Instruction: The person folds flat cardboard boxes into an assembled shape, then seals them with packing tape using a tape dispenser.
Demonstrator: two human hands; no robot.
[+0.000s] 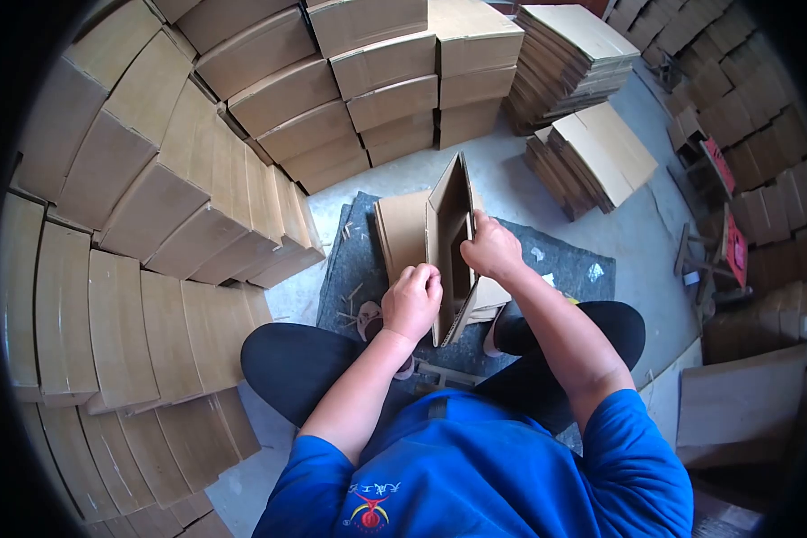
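Between my knees an open cardboard box [448,235] stands on edge, its inside partly showing as a narrow opening. My left hand [412,303] is closed at the box's near left panel, fingers curled. Higher up, my right hand [490,247] grips the right panel near its edge. Behind the box, to the left, leans a flat cardboard piece [402,224]. More flat cardboard lies under the box, partly hidden by it. All of this rests on a dark mat [345,260].
Stacked closed boxes [287,99] rise at the left and ahead. Flat cardboard piles [605,161] stand at the upper right. Small stools with red tops [735,249] are at the right. Cardboard scraps [351,294] lie on the mat.
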